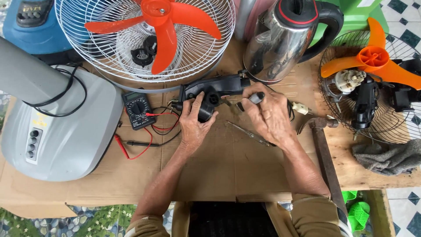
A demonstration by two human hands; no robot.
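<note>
A black plastic kettle handle part [217, 86] lies across the middle of the cardboard-covered bench [219, 171]. My left hand [195, 123] grips its rounded black end from below. My right hand [267, 115] is closed around a screwdriver with a black and grey handle [255, 97], its tip pointing left at the black part. A second thin screwdriver [247, 133] lies flat on the cardboard just below my right hand.
A steel kettle body [280, 44] stands behind the hands. A white fan grille with red blades [149, 39], a grey fan base [66, 131], a multimeter with red and black leads [138, 109], a hammer [324, 149], a dismantled orange fan [372, 83] and a grey rag [390, 158] surround them.
</note>
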